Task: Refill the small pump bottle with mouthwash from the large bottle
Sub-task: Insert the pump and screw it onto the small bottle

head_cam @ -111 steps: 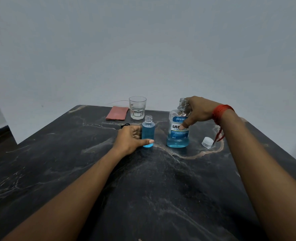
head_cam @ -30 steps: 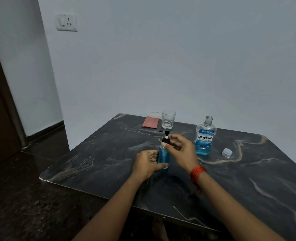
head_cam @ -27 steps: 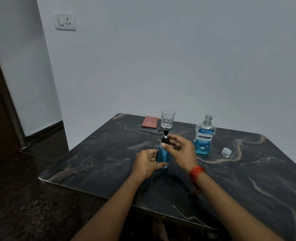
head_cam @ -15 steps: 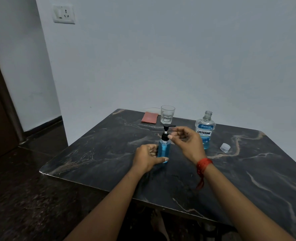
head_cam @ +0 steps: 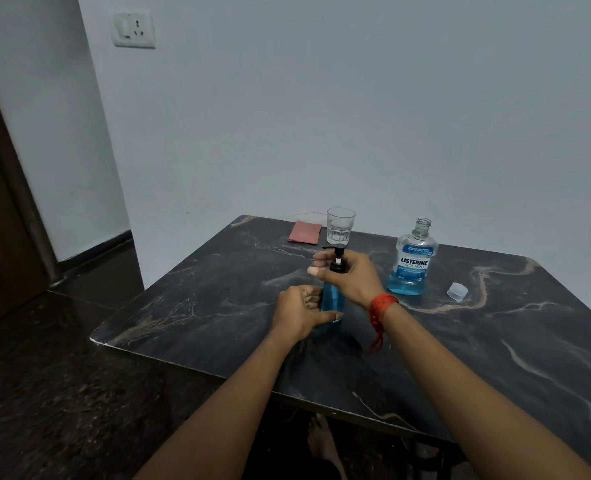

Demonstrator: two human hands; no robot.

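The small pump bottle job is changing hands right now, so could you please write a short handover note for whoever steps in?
Left hand: wrapped around the blue body of the small pump bottle, which stands upright on the table.
Right hand: closed on the black pump head at the bottle's neck, apparently screwing it on.
Large bottle: upright to the right, uncapped, some blue mouthwash left; its cap lies further right.
Done: the small bottle looks filled and the pump is seated.
Left: finish tightening the pump, then cap the large bottle.
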